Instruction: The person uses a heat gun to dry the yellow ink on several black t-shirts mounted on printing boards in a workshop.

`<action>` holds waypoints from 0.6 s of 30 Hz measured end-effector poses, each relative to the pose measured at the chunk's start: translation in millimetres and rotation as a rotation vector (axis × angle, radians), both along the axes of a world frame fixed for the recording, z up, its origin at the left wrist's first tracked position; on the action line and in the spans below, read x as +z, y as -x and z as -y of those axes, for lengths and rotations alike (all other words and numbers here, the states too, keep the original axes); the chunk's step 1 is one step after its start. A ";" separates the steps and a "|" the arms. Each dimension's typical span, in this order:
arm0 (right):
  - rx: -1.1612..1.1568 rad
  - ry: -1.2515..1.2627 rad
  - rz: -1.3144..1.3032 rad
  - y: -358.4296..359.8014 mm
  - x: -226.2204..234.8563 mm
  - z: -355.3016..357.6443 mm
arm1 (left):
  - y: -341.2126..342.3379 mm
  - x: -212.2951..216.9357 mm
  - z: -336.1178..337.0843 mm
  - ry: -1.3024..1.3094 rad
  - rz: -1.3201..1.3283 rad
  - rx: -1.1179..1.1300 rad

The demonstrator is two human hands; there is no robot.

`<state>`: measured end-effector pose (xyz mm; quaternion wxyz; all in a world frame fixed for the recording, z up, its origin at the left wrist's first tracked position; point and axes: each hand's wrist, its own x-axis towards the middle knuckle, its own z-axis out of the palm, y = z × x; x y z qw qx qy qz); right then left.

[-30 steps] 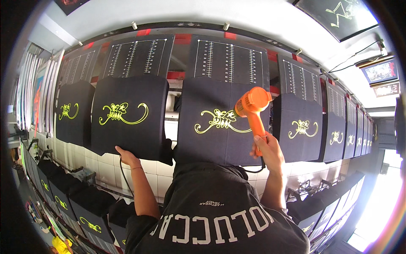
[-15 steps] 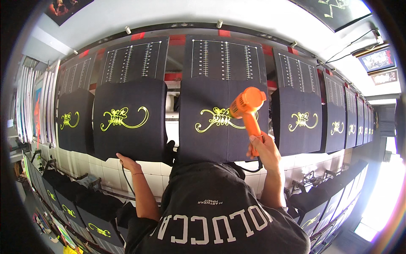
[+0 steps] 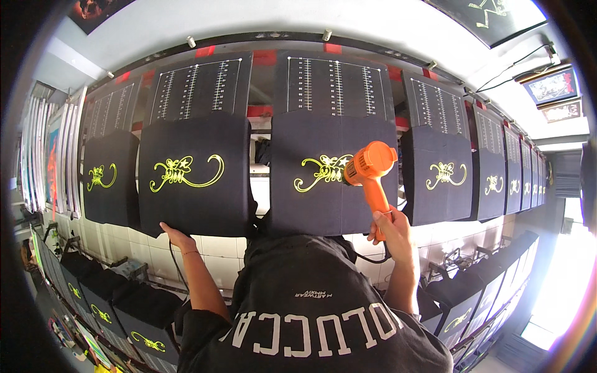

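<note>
My right hand is closed round the handle of an orange hair dryer. Its dark nozzle points left, over a yellow-green line print on black fabric and hiding the print's right part. The fabric covers the near part of a dark board marked with white scales. At the front edge of the neighbouring black fabric on the left, my left hand is closed on a black cord hanging down from it. Some of its fingers are hidden.
More fabric-covered boards with the same print stand in a row on both sides, such as one on the right. A second row lies behind me. Upright frames are stacked at the far left; white tiles show below the boards.
My right hand and the hair dryer have moved slightly right and toward me. My left hand has shifted a little left along the fabric's front edge, and the cord has moved with it.
</note>
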<state>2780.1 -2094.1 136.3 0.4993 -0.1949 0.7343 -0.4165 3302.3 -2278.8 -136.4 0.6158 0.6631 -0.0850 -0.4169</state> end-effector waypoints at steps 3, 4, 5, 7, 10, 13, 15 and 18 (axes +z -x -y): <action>-0.001 -0.001 0.005 -2.8 -2.1 -1.2 | 3.0 -1.6 -1.2 0.070 -0.049 -0.037; -0.005 0.001 0.021 -2.8 -0.9 -0.5 | 3.5 -1.1 -0.9 0.060 -0.046 -0.034; -0.033 0.013 0.045 -5.1 -0.9 0.9 | 3.8 -0.5 -0.4 0.049 -0.042 -0.031; -0.014 0.017 0.003 -15.1 -6.1 3.2 | 3.8 -0.7 0.4 0.052 -0.044 -0.029; 0.023 0.002 0.023 -18.2 -2.9 6.7 | 2.5 -2.6 0.0 0.083 -0.046 -0.033; 0.042 -0.009 0.041 -21.4 0.8 10.0 | 2.7 -2.6 -1.2 0.083 -0.038 -0.041; 0.070 -0.004 0.012 -28.3 -1.0 10.6 | 5.8 -0.5 0.0 0.078 -0.047 -0.051; 0.069 -0.012 0.056 -25.5 -1.6 14.4 | 7.3 3.8 -3.7 0.094 -0.050 -0.039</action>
